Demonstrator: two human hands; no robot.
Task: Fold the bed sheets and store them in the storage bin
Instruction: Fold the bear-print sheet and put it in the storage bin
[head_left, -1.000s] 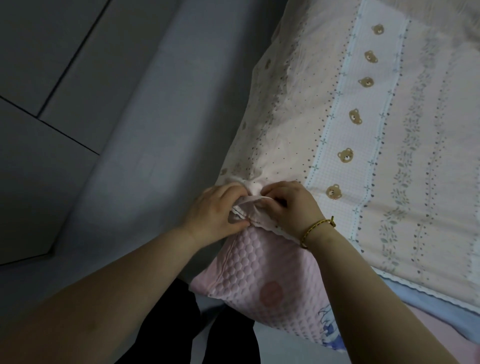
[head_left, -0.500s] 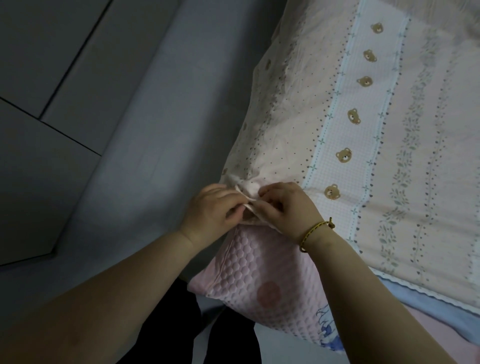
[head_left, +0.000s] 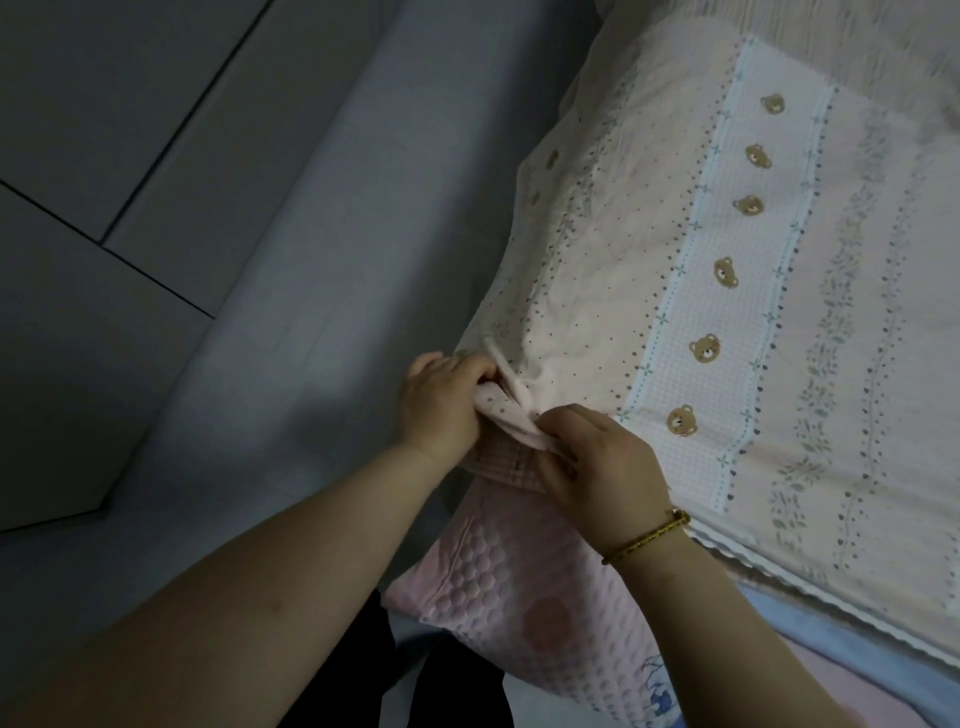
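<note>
**Sheet corner coming loose**

The sheet (head_left: 727, 312) lies spread over the bed, its near-left corner bunched above the quilted pad (head_left: 493, 582). Since 1 second ago the 2 hands have drawn apart, pulling more cloth up and baring a checked layer (head_left: 511, 465); folding looks barely begun. Left hand (head_left: 441, 405) and right hand (head_left: 602, 467) each grip the bunch. Fingertips are buried in it. No bin shows.
</note>
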